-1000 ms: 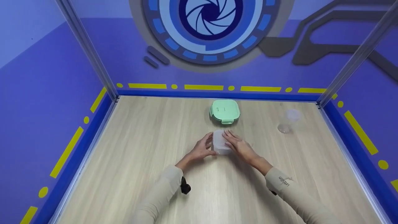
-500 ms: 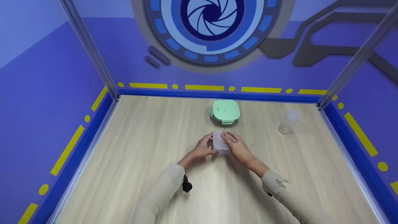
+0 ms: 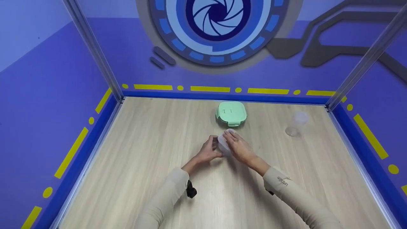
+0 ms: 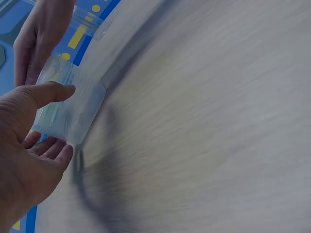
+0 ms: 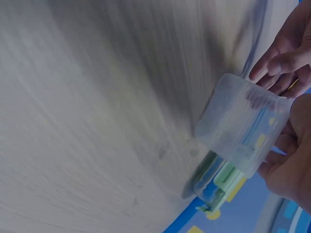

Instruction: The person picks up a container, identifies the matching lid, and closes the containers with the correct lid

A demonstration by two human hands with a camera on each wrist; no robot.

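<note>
A frosted clear plastic food container (image 3: 224,149) with rounded corners stands on the table in the head view, partly covered by both hands. My left hand (image 3: 208,151) holds its left side, thumb at the near side and fingers toward the far side. The left wrist view shows this thumb lying along the container (image 4: 77,109), with the other fingers bent below. My right hand (image 3: 240,148) lies over the pale lid (image 3: 221,140), its fingers extended across the top. From the right wrist view, the container's (image 5: 238,121) see-through wall faces the camera and the right hand (image 5: 291,155) is at its lid side.
Just behind the hands sits a mint-green lidded box (image 3: 233,113) with side clips. A clear cup (image 3: 295,124) stands at the back right. Blue panels (image 3: 203,70) enclose the wood-patterned table (image 3: 152,133) at the back and both sides.
The container's top has turned, and its square outline now shows at an angle under my right hand. My right hand has shifted slightly left and farther over the lid. The left hand stays nearly in place.
</note>
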